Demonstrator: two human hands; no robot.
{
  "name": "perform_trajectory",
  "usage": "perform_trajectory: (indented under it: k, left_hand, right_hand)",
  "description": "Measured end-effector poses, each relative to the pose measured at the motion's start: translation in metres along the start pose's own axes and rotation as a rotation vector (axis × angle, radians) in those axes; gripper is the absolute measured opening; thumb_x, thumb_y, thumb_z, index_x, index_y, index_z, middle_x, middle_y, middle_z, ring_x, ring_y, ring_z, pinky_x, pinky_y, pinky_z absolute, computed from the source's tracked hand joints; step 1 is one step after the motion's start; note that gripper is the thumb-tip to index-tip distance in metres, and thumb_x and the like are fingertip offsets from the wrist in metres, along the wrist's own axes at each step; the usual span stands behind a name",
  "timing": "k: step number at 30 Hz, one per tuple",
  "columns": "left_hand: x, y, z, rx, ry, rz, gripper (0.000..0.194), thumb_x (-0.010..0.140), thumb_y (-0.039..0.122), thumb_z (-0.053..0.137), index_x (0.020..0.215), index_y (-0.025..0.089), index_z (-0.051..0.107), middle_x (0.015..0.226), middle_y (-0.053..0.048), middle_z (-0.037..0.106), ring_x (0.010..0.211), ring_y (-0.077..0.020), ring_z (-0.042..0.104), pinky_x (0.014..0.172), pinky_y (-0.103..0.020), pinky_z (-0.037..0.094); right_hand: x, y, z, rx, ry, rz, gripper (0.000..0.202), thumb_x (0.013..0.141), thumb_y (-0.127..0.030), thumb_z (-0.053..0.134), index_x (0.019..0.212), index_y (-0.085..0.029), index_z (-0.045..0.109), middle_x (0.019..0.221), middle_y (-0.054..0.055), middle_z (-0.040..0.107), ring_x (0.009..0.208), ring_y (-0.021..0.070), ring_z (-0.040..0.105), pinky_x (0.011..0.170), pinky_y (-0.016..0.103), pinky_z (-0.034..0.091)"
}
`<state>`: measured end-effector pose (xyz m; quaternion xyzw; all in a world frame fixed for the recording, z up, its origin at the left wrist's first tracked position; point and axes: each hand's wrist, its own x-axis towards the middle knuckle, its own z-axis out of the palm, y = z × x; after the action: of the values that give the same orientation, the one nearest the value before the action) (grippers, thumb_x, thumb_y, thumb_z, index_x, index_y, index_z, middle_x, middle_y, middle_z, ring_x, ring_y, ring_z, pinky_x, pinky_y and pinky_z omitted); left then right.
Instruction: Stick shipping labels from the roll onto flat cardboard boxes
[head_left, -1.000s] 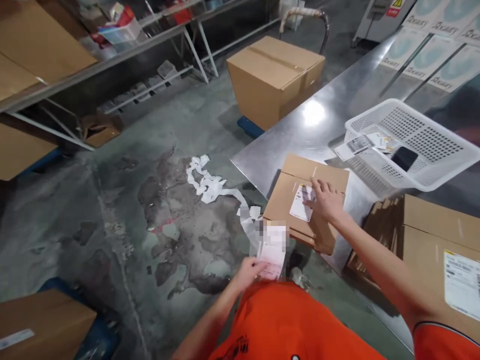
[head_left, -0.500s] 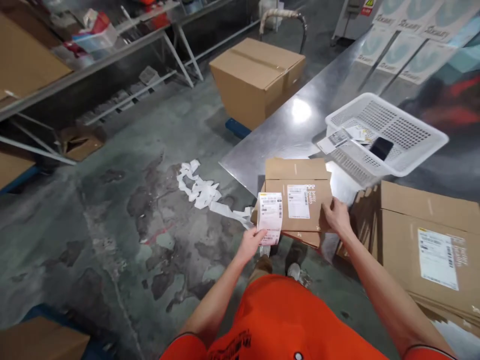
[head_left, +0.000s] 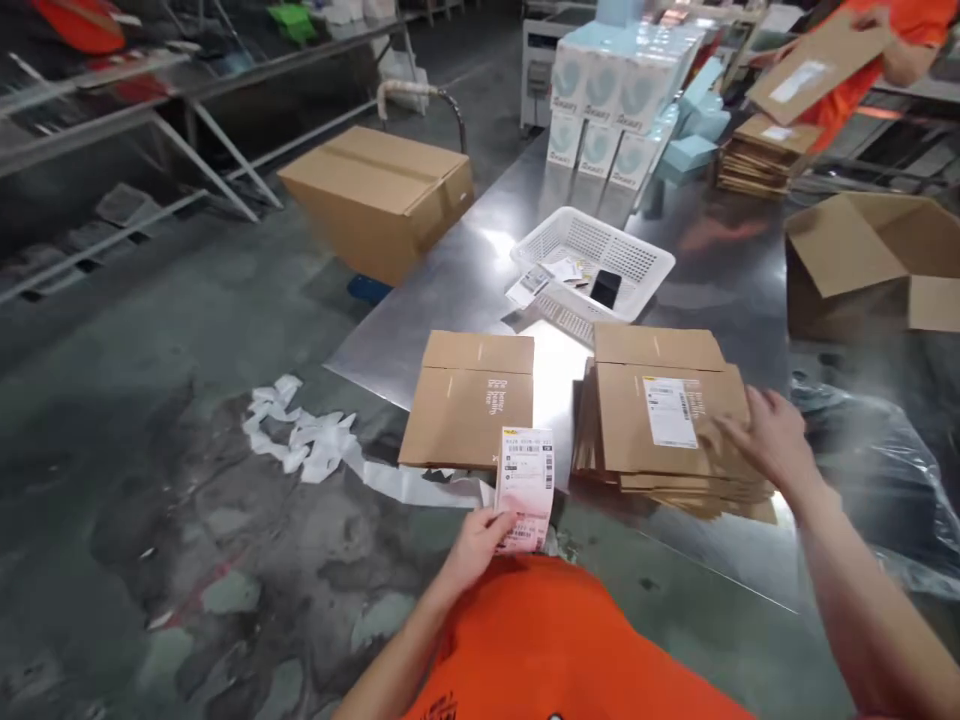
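Note:
My left hand (head_left: 474,545) pinches a strip of printed shipping labels (head_left: 527,470) in front of the orange shirt. Just beyond the strip lies a flat folded carton (head_left: 469,410), printed but with no label on its top face. At the right, a labelled flat carton (head_left: 622,425) tops a stack of similar ones, its white shipping label (head_left: 670,412) facing up. My right hand (head_left: 776,440) is at the right edge of that top carton, thumb and fingers apart; whether it still touches the cardboard is hard to tell.
A white plastic basket (head_left: 637,255) holds a phone (head_left: 605,289) and papers on the metal table (head_left: 697,285). Crumpled white backing paper (head_left: 300,430) trails on the floor. A large carton (head_left: 382,190) stands left of the table. A co-worker's orange sleeve (head_left: 919,25) shows at the back right.
The labelled carton that my right hand gripped is gone from the left pile, and my right hand has moved right to the stack and loosened. The view has turned right.

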<state>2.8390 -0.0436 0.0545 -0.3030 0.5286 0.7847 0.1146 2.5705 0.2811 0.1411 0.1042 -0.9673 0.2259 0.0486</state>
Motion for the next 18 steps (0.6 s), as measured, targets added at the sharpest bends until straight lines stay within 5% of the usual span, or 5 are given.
perform_trajectory:
  k: [2, 4, 8, 14, 18]
  left_hand:
    - [-0.004, -0.006, 0.004, 0.092, -0.040, 0.016, 0.048, 0.065, 0.060, 0.073, 0.075, 0.013, 0.073, 0.070, -0.003, 0.070, 0.069, -0.0192, 0.064, 0.067, -0.031, 0.055]
    - [-0.011, -0.006, 0.006, 0.137, -0.077, 0.005, 0.047, 0.069, 0.059, 0.070, 0.080, 0.013, 0.074, 0.077, -0.005, 0.071, 0.075, -0.0209, 0.065, 0.068, -0.031, 0.055]
    - [-0.024, 0.015, 0.003, 0.096, -0.039, 0.098, 0.055, 0.065, 0.048, 0.077, 0.109, 0.016, 0.069, 0.111, -0.011, 0.070, 0.098, -0.0262, 0.065, 0.079, -0.031, 0.054]
    - [-0.006, 0.055, -0.018, 0.094, 0.321, 0.242, 0.030, 0.066, 0.038, 0.073, 0.082, 0.013, 0.068, 0.078, -0.005, 0.070, 0.073, -0.0176, 0.063, 0.069, -0.026, 0.050]
    - [0.016, 0.056, -0.047, 0.056, 0.378, 0.227, 0.032, 0.063, 0.037, 0.074, 0.083, 0.013, 0.067, 0.064, 0.001, 0.062, 0.059, -0.0123, 0.055, 0.057, -0.023, 0.044]
  right_hand:
    - [-0.017, -0.044, 0.020, 0.060, -0.078, -0.222, 0.071, 0.074, -0.058, 0.061, 0.128, -0.014, 0.052, 0.135, 0.021, 0.048, 0.133, 0.0390, 0.035, 0.106, 0.056, 0.031]
    - [-0.035, -0.099, 0.047, 0.298, -0.473, -0.378, 0.063, 0.078, -0.055, 0.061, 0.130, -0.021, 0.050, 0.129, 0.014, 0.054, 0.120, 0.0290, 0.049, 0.096, 0.042, 0.043]
    - [-0.069, -0.176, 0.100, 0.525, -0.893, -0.428, 0.034, 0.083, -0.051, 0.057, 0.076, -0.018, 0.059, 0.069, 0.000, 0.057, 0.065, 0.0138, 0.051, 0.057, 0.024, 0.039]
    - [-0.084, -0.215, 0.142, 0.611, -0.898, -0.520, 0.037, 0.091, -0.049, 0.049, 0.076, -0.017, 0.061, 0.070, 0.001, 0.060, 0.065, 0.0124, 0.051, 0.058, 0.023, 0.035]
    - [-0.064, -0.240, 0.168, 0.554, -0.822, -0.585, 0.032, 0.089, -0.046, 0.052, 0.074, -0.018, 0.059, 0.072, 0.002, 0.061, 0.069, 0.0145, 0.053, 0.062, 0.025, 0.037]
